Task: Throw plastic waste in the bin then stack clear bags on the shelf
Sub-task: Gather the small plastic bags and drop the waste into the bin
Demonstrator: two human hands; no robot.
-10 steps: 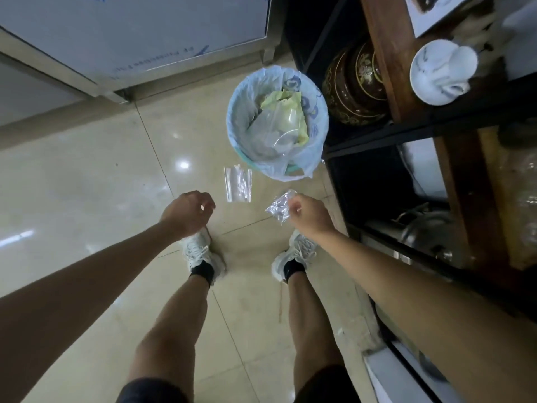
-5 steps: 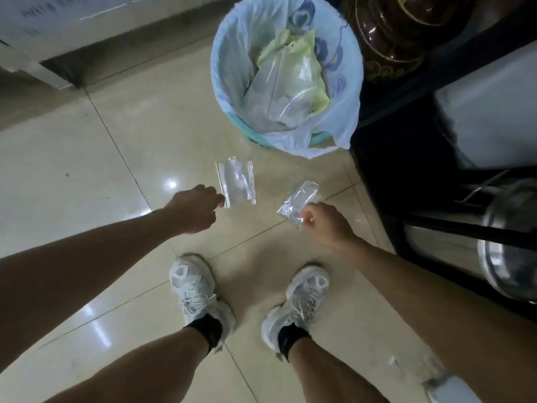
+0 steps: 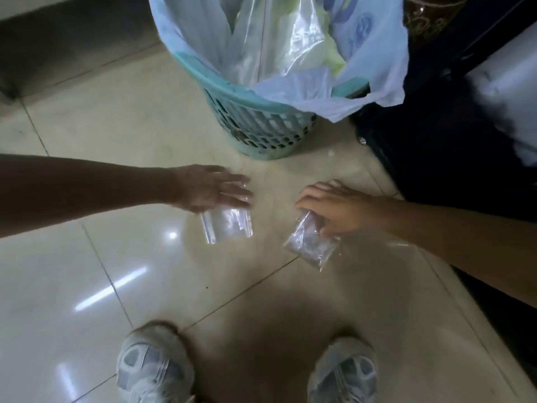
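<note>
A flat clear bag lies on the tiled floor in front of the bin. My left hand rests with its fingers spread over the bag's upper edge, without gripping it. My right hand pinches the top of a crumpled clear bag, which hangs down to the floor. The teal mesh bin stands just beyond both hands. It has a pale blue liner and holds clear and yellow-green plastic.
A dark shelf unit runs along the right, close to my right arm, with a brown patterned jar at its top. My two white shoes stand at the bottom. A cabinet base sits at top left.
I have bent down closer to the floor. My left hand went from a fist to spread fingers on the flat bag. My right hand lowered with the crumpled bag still in it.
</note>
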